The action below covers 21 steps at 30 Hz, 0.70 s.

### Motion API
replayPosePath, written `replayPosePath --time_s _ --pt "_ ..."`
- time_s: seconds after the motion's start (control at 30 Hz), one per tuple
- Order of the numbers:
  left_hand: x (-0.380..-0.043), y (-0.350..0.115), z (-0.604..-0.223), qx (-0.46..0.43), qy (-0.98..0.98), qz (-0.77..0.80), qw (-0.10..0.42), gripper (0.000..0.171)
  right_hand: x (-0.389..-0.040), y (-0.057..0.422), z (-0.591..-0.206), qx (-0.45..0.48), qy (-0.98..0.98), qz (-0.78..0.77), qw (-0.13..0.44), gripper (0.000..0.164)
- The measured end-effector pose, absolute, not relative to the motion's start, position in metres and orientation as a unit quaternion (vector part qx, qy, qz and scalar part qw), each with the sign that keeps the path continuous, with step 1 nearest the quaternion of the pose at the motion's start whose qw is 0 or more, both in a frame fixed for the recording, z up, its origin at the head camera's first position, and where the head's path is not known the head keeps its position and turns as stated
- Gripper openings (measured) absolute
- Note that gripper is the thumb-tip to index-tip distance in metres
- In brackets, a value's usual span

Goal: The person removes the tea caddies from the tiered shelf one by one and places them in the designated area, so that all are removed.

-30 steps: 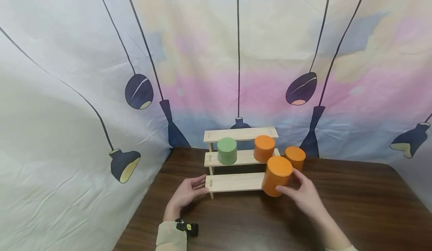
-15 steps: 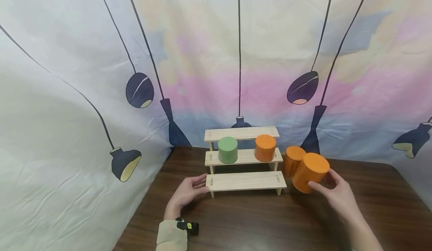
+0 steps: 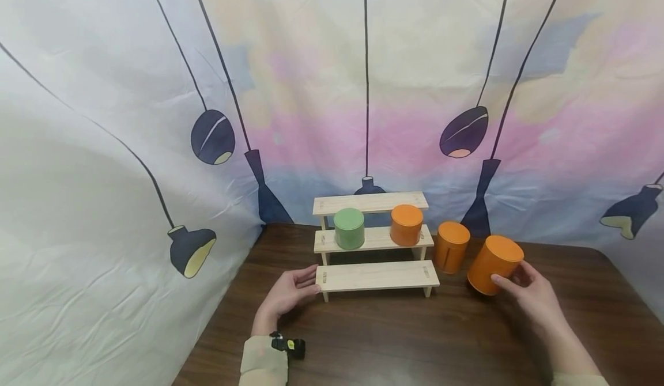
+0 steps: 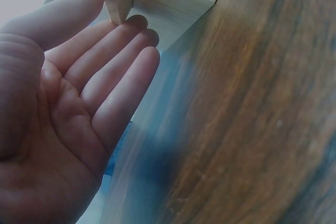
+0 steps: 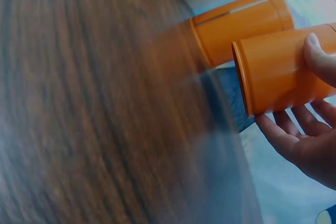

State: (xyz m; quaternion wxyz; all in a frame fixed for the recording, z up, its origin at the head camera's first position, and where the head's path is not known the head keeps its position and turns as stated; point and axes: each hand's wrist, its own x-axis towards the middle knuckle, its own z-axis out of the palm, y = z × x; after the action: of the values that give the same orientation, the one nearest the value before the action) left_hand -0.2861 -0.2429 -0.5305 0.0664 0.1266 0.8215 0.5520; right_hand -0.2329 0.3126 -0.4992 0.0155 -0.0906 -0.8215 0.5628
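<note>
A three-step wooden display shelf (image 3: 377, 275) stands on the dark table. At the left end of its lowest board is my left hand (image 3: 288, 292), thumb and fingers on either side of a leg, fingers fairly straight. My right hand (image 3: 536, 296) grips a tall orange canister (image 3: 493, 265), which leans to the right, its base low over the table. To its left another orange canister (image 3: 453, 248), with a slot in its side, stands upright beside the shelf. The middle board carries a short green tin (image 3: 349, 228) on the left and a short orange tin (image 3: 406, 225) on the right.
The brown wooden table (image 3: 394, 340) spreads in front of the shelf and to its right. A painted cloth (image 3: 404, 115) with hanging-lamp pictures rises behind the table and along the left side. A black strap (image 3: 288, 345) with a small device sits on the left wrist.
My right hand has carried the tall orange canister rightward, away from the lowest board's right end and past the slotted canister. The left hand stays at the shelf's end.
</note>
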Motion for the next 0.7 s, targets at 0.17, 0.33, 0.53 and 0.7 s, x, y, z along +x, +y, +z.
replayPosePath --time_s 0.17,0.33,0.53,0.7 --pt "-0.286 -0.242 -0.531 0.129 0.815 0.561 0.063 0.061 -0.239 0.317 -0.503 -0.089 -0.823 0.561 0.010 0.109" --pt "-0.286 -0.244 -0.531 0.126 0.814 0.563 0.061 0.060 -0.248 0.317 -0.504 -0.077 -0.828 0.555 0.017 0.106" --pt "-0.286 -0.244 -0.531 0.130 0.811 0.566 0.068 0.061 -0.259 0.316 -0.508 -0.077 -0.823 0.563 0.016 0.101" --pt "-0.287 -0.245 -0.532 0.133 0.815 0.560 0.068 0.062 -0.266 0.316 -0.511 -0.083 -0.822 0.563 0.020 0.098"
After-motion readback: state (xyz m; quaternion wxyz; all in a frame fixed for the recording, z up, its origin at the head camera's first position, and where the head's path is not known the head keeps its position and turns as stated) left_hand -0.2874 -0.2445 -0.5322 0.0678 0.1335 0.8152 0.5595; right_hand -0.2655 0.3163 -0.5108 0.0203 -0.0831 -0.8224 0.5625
